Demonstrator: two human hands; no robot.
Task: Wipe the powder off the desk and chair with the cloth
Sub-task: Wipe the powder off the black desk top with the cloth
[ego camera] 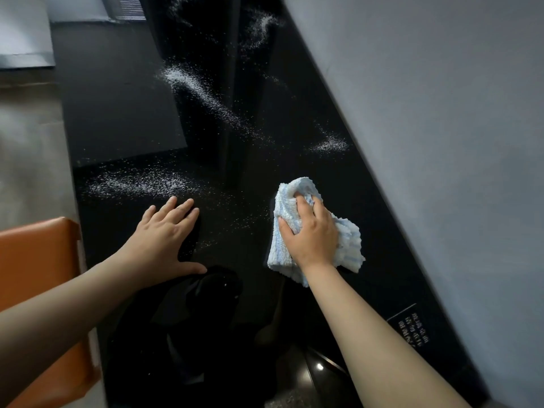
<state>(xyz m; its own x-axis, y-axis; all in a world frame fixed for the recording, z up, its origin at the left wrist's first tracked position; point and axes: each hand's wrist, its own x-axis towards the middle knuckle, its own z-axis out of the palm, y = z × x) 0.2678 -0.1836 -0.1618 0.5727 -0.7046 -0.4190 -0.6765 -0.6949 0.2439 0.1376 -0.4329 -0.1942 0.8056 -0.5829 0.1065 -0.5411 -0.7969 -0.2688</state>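
Note:
A glossy black desk (294, 160) runs away from me along the wall. White powder (194, 89) lies on it in streaks and scattered grains, with another patch at the near left (138, 182) and a small one on the right (331, 144). My right hand (310, 231) grips a bunched pale-blue and white cloth (347, 245) and holds it down on the desk surface. My left hand (164, 234) rests flat on the desk, fingers straight and spread, just in front of the near-left powder patch. An orange chair (32, 260) shows at the left edge.
A grey wall (441, 113) borders the desk on the right. A dark matte panel (117, 92) lies on the desk's far left. A white printed label (412, 331) sits near the right edge. The glossy top reflects dark shapes close to me.

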